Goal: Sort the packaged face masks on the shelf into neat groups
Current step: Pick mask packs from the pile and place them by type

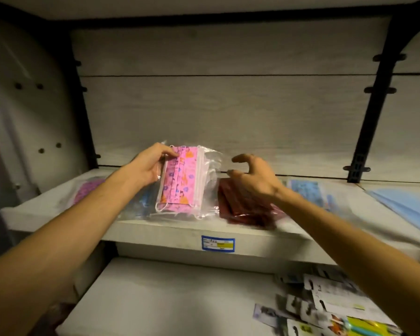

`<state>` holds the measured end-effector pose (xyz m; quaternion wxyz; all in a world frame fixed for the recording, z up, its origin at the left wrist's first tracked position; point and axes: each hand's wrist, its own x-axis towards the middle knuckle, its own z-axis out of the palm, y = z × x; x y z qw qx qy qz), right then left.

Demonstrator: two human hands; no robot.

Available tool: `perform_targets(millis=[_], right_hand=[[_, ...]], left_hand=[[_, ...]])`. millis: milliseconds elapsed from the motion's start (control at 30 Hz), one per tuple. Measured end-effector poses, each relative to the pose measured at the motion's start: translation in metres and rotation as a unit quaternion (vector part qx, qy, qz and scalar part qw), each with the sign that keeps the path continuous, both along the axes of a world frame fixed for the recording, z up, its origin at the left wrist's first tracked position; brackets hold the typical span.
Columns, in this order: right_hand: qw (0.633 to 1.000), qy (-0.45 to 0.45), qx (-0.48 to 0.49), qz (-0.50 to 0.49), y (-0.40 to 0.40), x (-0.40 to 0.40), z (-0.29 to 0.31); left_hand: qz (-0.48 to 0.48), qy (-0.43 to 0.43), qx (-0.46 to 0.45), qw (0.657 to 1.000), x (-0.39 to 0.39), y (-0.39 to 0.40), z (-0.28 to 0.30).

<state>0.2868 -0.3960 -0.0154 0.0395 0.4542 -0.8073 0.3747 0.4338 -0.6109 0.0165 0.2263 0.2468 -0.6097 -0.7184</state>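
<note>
My left hand (149, 166) grips a clear pack of pink patterned face masks (180, 180) by its upper left edge and holds it tilted up above the shelf (155, 226). My right hand (255, 177) hovers with fingers spread and loosely curled over a dark red mask pack (243, 209); it holds nothing. A purple-pink pack (87, 190) lies at the shelf's left. A blue pack (143, 202) lies partly hidden under my left wrist. Light blue packs (306, 190) lie to the right.
Plain light blue masks (403, 204) lie at the far right of the shelf. A price label (218, 243) sits on the shelf's front edge. The lower shelf (167, 299) holds several carded packets (325, 306) at its right. Black uprights (374, 105) frame the bay.
</note>
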Motion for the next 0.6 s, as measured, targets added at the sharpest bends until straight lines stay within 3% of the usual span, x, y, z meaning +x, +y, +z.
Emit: perform_targets(millis=[100,367,467,600], right_hand=[[0.997,0.000,0.012,0.082,-0.048,0.040,-0.005],[0.977,0.123,0.112,0.136,-0.151,0.091,-0.021],[0.968,0.159,0.142,0.136,-0.175,0.094,-0.029],[0.963,0.163,0.176,0.123,-0.193,0.089,-0.037]], left_hand=[[0.071,-0.001,0.000,0.997,0.039,-0.034,-0.003],[0.237,-0.068,-0.086,0.965,0.117,-0.134,-0.018],[0.304,-0.131,-0.199,0.923,0.126,-0.162,-0.029],[0.281,-0.268,-0.334,0.859,0.125,-0.179,-0.046]])
